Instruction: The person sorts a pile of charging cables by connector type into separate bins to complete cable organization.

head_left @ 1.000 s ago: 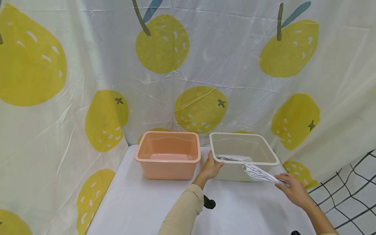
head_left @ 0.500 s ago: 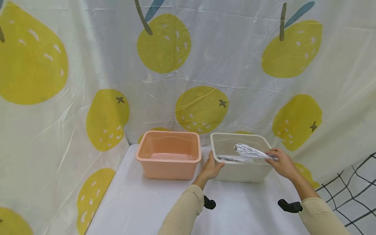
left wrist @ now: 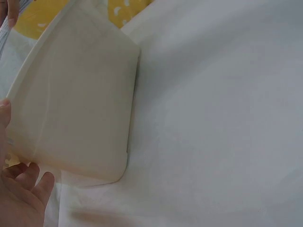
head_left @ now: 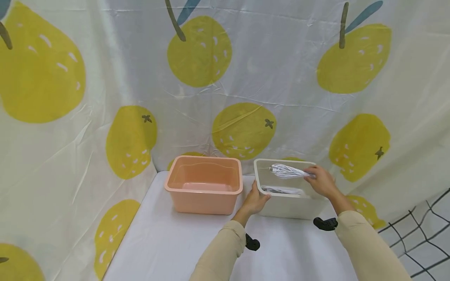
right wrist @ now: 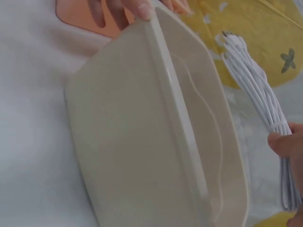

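Observation:
My right hand [head_left: 321,181] pinches a bundled white charging cable [head_left: 288,171] by one end, over the cream plastic bin [head_left: 286,207]. In the right wrist view, the cable's loops [right wrist: 258,82] are tied round the middle, with a metal plug at the far tip. My left hand [head_left: 254,200] grips the bin's front left corner, thumb at the rim and fingers against the side, as the left wrist view shows of the fingers [left wrist: 29,177]. Another white cable bundle [head_left: 281,190] lies inside the bin.
A peach plastic bin [head_left: 204,203] with nothing seen in it stands left of the cream one, on a white-covered table [head_left: 197,238]. Behind both hangs a fruit-print curtain [head_left: 190,97]. A black wire grid [head_left: 422,230] is at the right.
My right hand has carried the cable bundle from in front of the cream bin's right side, up and left over its opening. My left hand has stayed at the corner.

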The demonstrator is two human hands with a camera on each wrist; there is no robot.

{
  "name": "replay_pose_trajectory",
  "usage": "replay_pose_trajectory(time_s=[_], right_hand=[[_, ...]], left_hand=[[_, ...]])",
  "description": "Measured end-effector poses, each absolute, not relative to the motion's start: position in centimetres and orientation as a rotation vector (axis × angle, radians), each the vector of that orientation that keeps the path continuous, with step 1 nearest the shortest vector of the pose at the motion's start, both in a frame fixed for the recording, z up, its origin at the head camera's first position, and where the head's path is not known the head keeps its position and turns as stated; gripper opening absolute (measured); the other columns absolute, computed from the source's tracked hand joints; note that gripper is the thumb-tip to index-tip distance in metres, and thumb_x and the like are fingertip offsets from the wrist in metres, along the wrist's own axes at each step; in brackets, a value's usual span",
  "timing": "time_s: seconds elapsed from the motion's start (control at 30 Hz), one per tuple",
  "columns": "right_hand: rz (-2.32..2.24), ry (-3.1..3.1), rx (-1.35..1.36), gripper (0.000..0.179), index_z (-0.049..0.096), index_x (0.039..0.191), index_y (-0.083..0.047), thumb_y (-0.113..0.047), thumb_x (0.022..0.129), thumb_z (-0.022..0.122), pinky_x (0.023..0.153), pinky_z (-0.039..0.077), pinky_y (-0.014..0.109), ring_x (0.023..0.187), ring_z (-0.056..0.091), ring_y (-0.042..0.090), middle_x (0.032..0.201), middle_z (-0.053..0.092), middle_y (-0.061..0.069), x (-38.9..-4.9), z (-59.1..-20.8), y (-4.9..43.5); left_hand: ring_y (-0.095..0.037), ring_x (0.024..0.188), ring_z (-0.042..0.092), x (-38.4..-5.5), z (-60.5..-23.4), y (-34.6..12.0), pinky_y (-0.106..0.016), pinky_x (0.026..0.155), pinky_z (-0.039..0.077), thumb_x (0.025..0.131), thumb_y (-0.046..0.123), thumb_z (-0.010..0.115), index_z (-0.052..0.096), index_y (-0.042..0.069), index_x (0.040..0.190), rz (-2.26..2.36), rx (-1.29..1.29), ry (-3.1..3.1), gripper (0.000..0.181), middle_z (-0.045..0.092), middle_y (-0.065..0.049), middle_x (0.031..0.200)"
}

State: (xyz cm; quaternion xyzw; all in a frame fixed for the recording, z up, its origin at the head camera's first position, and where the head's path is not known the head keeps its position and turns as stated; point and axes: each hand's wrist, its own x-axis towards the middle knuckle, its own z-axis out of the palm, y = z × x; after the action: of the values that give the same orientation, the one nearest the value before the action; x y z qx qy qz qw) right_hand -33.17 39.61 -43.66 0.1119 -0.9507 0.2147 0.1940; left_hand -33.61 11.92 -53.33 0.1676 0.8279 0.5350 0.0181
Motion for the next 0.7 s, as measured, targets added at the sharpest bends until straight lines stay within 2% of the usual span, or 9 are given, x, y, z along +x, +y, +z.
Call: replay_pose_trajectory(time_s=[0.13, 0.2, 0.33, 0.53, 0.7], right_hand=[[0.585, -2.679, 0.192, 0.044, 0.064, 0.134, -0.001, -0.010, 0.093, 0.075, 0.089, 0.034, 0.077, 0.123, 0.047, 0.057, 0.141, 0.052, 0.028, -33.7, -44.3, 39.0], [0.605, -2.679, 0.210, 0.052, 0.058, 0.139, 0.001, -0.008, 0.092, 0.075, 0.096, 0.032, 0.078, 0.127, 0.043, 0.058, 0.144, 0.048, 0.031, -34.0, -44.9, 38.6], [0.640, -2.650, 0.318, 0.049, 0.059, 0.135, 0.007, 0.003, 0.088, 0.073, 0.100, 0.039, 0.068, 0.126, 0.046, 0.057, 0.139, 0.050, 0.034, -34.3, -45.8, 37.8], [0.678, -2.601, 0.399, 0.043, 0.064, 0.128, 0.009, 0.011, 0.085, 0.069, 0.102, 0.039, 0.067, 0.122, 0.049, 0.057, 0.131, 0.056, 0.036, -34.3, -46.6, 36.8], [0.670, -2.575, 0.446, 0.041, 0.064, 0.128, 0.010, 0.011, 0.087, 0.068, 0.101, 0.040, 0.067, 0.120, 0.052, 0.056, 0.128, 0.059, 0.037, -34.1, -46.6, 36.3]], left_hand=[[-0.043, 0.137, 0.046, -33.5, -53.2, 12.0, -0.053, 0.112, 0.038, 0.101, 0.025, 0.068, 0.012, -0.001, 0.161, 1.672, 0.534, 2.557, 0.086, 0.046, -0.031, 0.148], [-0.042, 0.136, 0.047, -33.5, -53.1, 11.8, -0.052, 0.111, 0.039, 0.101, 0.025, 0.068, 0.012, 0.000, 0.162, 1.672, 0.536, 2.559, 0.086, 0.047, -0.030, 0.148], [-0.043, 0.134, 0.050, -33.7, -52.6, 11.8, -0.052, 0.110, 0.041, 0.100, 0.024, 0.069, 0.013, 0.000, 0.162, 1.680, 0.543, 2.560, 0.086, 0.050, -0.030, 0.145], [-0.044, 0.133, 0.050, -33.7, -52.4, 11.9, -0.053, 0.110, 0.040, 0.100, 0.025, 0.069, 0.013, 0.000, 0.161, 1.670, 0.459, 2.566, 0.088, 0.052, -0.031, 0.143], [-0.041, 0.128, 0.055, -33.8, -51.9, 12.2, -0.050, 0.107, 0.044, 0.095, 0.023, 0.074, 0.025, -0.003, 0.157, 1.639, 0.441, 2.670, 0.083, 0.057, -0.028, 0.135]])
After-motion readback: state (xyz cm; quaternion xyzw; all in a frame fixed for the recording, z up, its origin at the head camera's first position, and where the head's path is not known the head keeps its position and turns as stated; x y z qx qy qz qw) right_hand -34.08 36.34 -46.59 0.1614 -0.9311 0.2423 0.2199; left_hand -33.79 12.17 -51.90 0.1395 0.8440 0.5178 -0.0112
